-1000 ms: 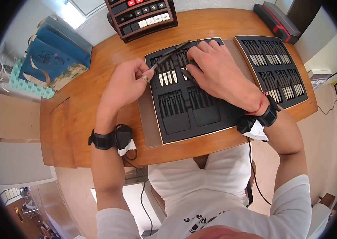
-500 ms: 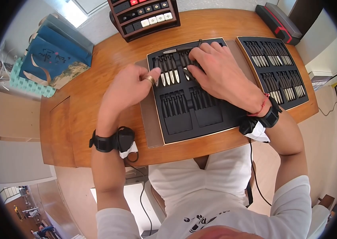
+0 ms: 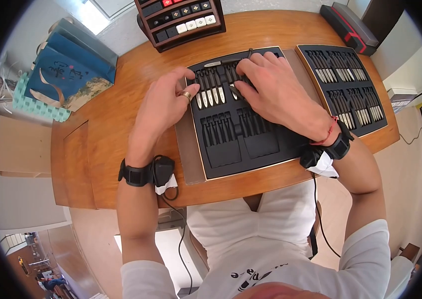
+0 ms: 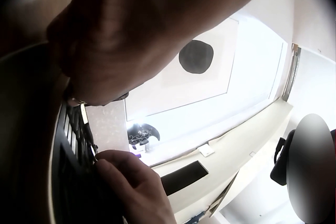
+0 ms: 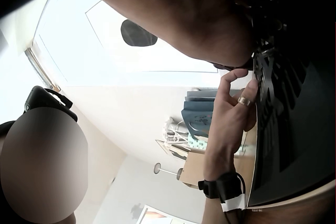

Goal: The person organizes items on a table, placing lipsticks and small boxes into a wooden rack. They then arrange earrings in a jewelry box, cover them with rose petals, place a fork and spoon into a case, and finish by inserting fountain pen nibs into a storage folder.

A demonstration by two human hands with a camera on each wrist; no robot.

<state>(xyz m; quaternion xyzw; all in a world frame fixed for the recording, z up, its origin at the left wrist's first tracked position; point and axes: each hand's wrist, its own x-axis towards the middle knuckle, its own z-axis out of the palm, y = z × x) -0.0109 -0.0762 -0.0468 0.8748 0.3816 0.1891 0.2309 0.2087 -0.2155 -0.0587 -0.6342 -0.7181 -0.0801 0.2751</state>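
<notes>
Rows of dark-handled pieces with pale blades [image 3: 215, 95] fill a black tray [image 3: 223, 171]. My left hand [image 3: 163, 102] is over the tray's left edge, thumb and index finger spread beside the leftmost piece, with nothing visible between them. Curled over the upper middle of the tray, my right hand [image 3: 278, 89] has a dark-handled piece [image 3: 213, 64] running under its fingers, lying across the top. Its thumb is beside another dark piece with a pale part. The right palm hides part of the tray. In the left wrist view the right hand's fingertips [image 4: 100, 159] pinch something thin.
To the right lies a second black tray [image 3: 326, 85] of similar pieces. A small wooden rack [image 3: 186, 40] and a grey-and-red case [image 3: 348, 30] stand at the back. A blue bag [image 3: 66, 70] is at the left, and cables hang from both wrist cameras.
The long dark-handled piece that my left hand held by its end now lies across the tray's top. My left hand let go, and its index finger has stretched forward. The right hand has barely moved.
</notes>
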